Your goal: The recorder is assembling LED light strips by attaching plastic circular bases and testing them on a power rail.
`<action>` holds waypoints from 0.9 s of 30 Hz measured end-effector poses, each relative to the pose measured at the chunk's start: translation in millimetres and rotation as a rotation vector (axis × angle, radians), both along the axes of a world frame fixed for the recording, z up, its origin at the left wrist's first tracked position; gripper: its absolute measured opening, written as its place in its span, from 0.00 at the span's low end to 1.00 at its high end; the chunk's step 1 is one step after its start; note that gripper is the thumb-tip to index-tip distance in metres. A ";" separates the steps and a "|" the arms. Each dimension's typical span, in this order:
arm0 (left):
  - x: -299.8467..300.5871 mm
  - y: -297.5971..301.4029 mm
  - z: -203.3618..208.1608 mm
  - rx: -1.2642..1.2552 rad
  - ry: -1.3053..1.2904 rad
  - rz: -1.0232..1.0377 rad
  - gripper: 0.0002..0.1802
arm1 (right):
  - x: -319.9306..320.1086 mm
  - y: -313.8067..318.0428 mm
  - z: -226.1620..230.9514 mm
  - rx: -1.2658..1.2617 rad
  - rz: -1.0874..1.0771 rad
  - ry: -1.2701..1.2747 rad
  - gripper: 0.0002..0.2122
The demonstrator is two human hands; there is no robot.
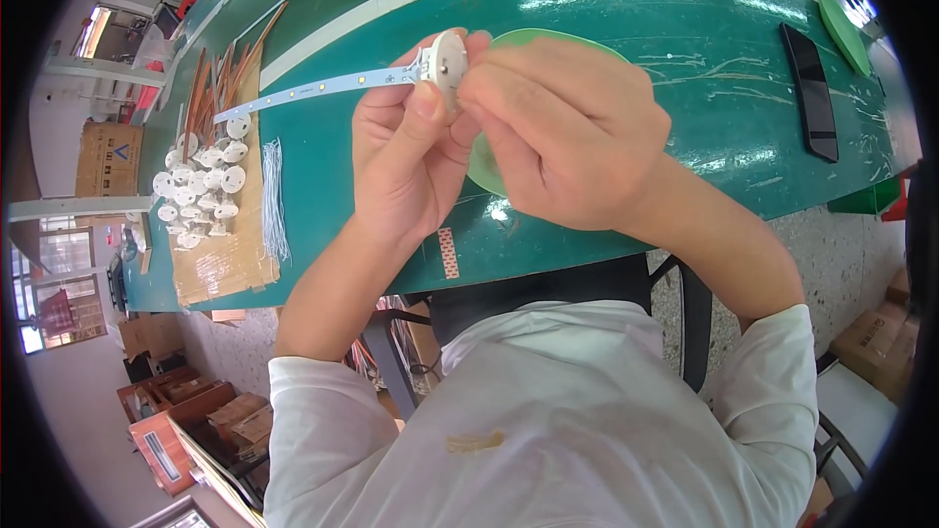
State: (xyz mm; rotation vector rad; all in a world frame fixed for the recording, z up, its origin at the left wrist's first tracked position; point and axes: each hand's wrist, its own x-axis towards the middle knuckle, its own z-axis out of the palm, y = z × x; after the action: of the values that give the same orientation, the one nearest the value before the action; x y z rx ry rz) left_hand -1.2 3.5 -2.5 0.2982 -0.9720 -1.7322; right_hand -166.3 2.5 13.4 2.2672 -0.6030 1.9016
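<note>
**Both hands pinch a round white cap onto an LED strip**

Above the green workbench, the left hand closes thumb and fingers around the white disc-shaped cap, steadying it. The right hand curls tight against the same cap, apparently pressing. The pale-blue LED strip juts leftward from it, over a pile of matching white caps on cardboard.

bright overhead light, glare streaks on green table, edges perhaps blurred.
</note>
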 end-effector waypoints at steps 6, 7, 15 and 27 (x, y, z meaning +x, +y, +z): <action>-0.3 0.2 2.1 0.029 0.046 -0.023 0.24 | 0.4 -0.4 0.4 0.024 -0.066 -0.020 0.07; -1.4 -0.7 1.5 0.026 0.043 -0.020 0.24 | 0.3 -1.5 -0.7 0.015 -0.074 -0.020 0.07; 2.1 -8.8 6.3 -0.144 0.066 -0.042 0.30 | -2.7 -4.3 1.1 0.011 0.019 -0.043 0.06; 11.3 -8.3 8.4 -0.315 -0.187 0.053 0.38 | -6.5 2.2 2.4 0.033 0.063 -0.008 0.07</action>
State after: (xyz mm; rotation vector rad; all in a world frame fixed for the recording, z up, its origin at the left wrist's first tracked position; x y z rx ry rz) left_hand 10.1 -4.8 5.9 0.2803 -1.3421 -1.4940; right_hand -172.8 4.7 15.7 2.3269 -0.5746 1.9436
